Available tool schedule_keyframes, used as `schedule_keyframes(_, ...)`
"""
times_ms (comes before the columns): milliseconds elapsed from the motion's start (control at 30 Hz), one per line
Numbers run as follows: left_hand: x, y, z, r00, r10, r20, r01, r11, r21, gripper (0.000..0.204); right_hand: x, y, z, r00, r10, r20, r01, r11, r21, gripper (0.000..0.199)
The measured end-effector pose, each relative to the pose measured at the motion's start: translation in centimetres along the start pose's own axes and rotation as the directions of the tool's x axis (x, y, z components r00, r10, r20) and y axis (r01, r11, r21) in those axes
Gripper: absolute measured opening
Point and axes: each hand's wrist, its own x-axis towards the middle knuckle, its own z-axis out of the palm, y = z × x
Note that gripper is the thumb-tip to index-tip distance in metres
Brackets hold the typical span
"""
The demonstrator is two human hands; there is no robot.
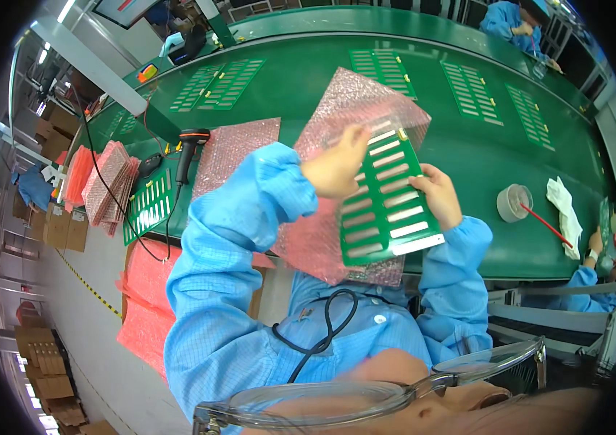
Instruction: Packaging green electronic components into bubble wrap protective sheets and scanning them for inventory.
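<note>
A green circuit board [377,210] with rows of long pale strips is held tilted in front of me. My right hand [440,197] grips its right edge, thumb on the face and the other fingers out of sight behind. At the upper left edge my left hand [337,163] is closed, with its fingers pressed together against the board; some fingertips are hidden and slightly blurred. Under the board lies a pink bubble-wrap bag [315,243], reaching past the table's front edge. Its far corner spreads out beyond my hands.
Another bubble-wrap sheet [239,145], a barcode scanner [189,152] and a stack of pink bags [109,181] are on the left. More boards [471,90] lie across the green table [308,65]. A clear cup [512,203] and white cloth [564,214] stand right. Co-workers sit nearby.
</note>
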Motion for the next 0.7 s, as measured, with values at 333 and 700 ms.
schedule_keyframes(333,3.1,-1.9,2.9,0.987,-0.118,0.112,0.14,0.968,-0.207,0.095,1.2,9.5,8.4,0.996,-0.08,0.036,0.066,0.952,0.3,0.045)
schedule_keyframes(700,-2.2,-7.2,-2.1,0.996,-0.021,0.089,0.065,0.847,-0.527,0.049,-0.2,15.6,9.3,0.978,0.004,0.209,0.124,0.793,-0.596,0.034)
